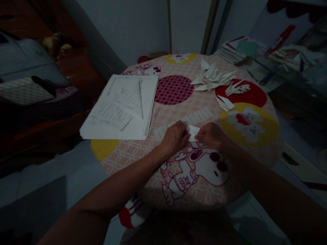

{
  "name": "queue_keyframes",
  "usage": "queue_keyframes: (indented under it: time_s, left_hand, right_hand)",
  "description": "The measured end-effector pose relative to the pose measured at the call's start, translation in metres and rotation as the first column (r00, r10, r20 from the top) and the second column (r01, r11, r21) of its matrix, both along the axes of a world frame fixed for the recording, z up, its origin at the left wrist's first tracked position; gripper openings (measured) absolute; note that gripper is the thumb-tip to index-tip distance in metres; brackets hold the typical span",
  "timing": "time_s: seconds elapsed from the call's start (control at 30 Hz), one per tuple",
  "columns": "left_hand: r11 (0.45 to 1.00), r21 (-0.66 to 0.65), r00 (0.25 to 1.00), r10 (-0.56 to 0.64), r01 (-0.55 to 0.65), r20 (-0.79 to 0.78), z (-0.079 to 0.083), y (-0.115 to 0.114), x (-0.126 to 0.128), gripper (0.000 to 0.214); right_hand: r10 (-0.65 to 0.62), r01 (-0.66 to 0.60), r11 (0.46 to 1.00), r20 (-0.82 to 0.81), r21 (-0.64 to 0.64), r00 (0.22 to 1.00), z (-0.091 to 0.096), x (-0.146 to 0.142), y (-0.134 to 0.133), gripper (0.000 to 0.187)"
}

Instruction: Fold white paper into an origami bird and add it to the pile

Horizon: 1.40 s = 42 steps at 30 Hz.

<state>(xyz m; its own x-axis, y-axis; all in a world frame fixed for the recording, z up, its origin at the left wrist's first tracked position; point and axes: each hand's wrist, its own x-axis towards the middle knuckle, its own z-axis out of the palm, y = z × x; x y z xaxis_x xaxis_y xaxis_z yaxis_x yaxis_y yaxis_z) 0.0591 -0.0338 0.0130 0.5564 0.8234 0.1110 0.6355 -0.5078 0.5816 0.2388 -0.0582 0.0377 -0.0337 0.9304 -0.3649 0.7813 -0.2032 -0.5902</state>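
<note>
A small folded piece of white paper (192,132) is held between my two hands, just above the round table's patterned cloth (143,156). My left hand (176,136) grips its left edge with the fingers curled. On its right edge, my right hand (209,135) pinches the paper between thumb and forefinger. Beyond my right hand lies a cluster of folded paper pieces (212,77), pointed in shape. Nearer to me are two smaller ones, a folded paper bundle (237,88) and a forked paper piece (225,103).
On the table's left lies a stack of paper sheets (107,105) with a written, folded sheet (130,98) on top. A glass shelf (288,73) with clutter and a pile of booklets (231,52) stand at the right. A bag (33,61) sits at far left.
</note>
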Motion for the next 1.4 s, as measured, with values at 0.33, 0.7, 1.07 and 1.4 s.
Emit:
queue_keyframes:
  time_s: [0.33,0.7,1.07,1.4]
  left_hand:
    - [0.999,0.034,1.000,-0.016,0.017,-0.025,-0.001,0.000,0.001,0.010]
    - [0.997,0.069,0.999,-0.024,0.026,-0.029,-0.007,0.001,0.002,0.012]
    - [0.997,0.070,0.999,-0.039,0.040,-0.009,-0.007,0.000,0.003,0.011]
    - [0.968,-0.084,0.955,-0.216,0.236,0.202,-0.009,0.026,-0.024,0.008]
  right_hand:
    - [-0.043,0.040,0.998,-0.053,-0.048,0.998,0.004,0.000,-0.002,0.016]
    - [0.018,-0.026,0.994,0.080,0.102,0.997,0.001,-0.002,-0.004,0.015]
    - [-0.187,0.210,0.976,-0.278,0.053,0.942,0.005,-0.004,-0.003,0.010]
    - [-0.157,0.164,0.986,-0.387,-0.017,0.909,-0.014,-0.016,0.010,0.013]
